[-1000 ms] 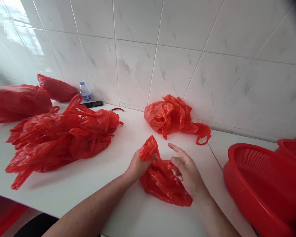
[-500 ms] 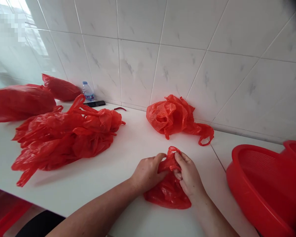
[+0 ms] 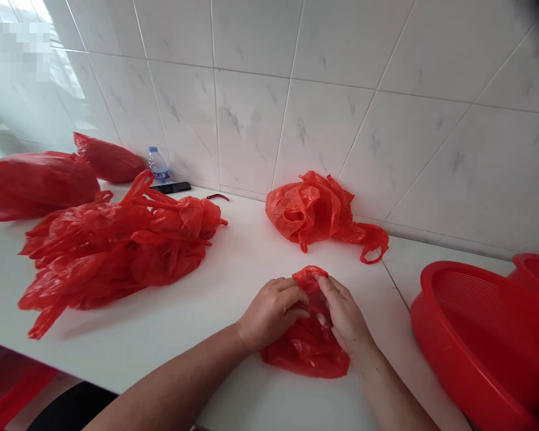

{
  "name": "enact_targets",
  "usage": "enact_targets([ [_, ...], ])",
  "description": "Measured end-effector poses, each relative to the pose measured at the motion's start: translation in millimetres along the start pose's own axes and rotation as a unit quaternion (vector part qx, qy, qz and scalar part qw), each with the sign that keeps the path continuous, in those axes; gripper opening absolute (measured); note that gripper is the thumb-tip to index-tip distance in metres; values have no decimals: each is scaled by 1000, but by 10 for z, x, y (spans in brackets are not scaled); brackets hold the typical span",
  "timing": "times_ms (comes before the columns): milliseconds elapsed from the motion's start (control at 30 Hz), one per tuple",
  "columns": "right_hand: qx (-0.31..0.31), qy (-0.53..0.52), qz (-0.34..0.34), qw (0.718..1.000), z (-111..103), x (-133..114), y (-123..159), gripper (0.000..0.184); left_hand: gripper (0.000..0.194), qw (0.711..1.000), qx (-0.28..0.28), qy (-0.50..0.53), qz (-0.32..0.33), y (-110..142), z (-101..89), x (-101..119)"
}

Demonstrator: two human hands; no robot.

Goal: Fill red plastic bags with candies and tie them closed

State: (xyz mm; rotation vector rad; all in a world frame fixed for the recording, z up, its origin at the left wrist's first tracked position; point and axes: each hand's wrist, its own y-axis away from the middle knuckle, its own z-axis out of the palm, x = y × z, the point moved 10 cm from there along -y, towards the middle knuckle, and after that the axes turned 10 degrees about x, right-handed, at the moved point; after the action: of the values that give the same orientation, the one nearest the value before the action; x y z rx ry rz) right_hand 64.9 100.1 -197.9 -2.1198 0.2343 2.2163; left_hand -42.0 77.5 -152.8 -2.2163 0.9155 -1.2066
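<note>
Low in the middle of the head view, a crumpled red plastic bag (image 3: 303,353) rests on the white table (image 3: 233,269). My left hand (image 3: 273,314) grips the bag's gathered upper part from the left, fingers curled into the film. On the other side, my right hand (image 3: 344,314) pinches its top edge, with the thumb on the near face and some fingers showing behind or through the thin plastic. Beyond both hands, against the wall, lies a loose crumpled red bag (image 3: 314,209) with a handle loop stretched to the right.
A heap of red plastic bags (image 3: 117,251) spreads over the table's left side. Behind it are two full red bags (image 3: 36,182), a water bottle (image 3: 158,164), a black phone (image 3: 170,188) and a thin dark-red curved item (image 3: 218,196). Red plastic baskets (image 3: 444,347) stand at right, before the tiled wall (image 3: 251,126).
My fingers have shifted on the bag; its top, a small loop before, is now spread wider between my hands. My left hand has moved slightly inward over the film.
</note>
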Motion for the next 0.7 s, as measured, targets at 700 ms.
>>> enact_targets([
  [700,-84,63,-26,994,68,-71,34,42,18,996,49,38,-62,-25,-130,-172],
])
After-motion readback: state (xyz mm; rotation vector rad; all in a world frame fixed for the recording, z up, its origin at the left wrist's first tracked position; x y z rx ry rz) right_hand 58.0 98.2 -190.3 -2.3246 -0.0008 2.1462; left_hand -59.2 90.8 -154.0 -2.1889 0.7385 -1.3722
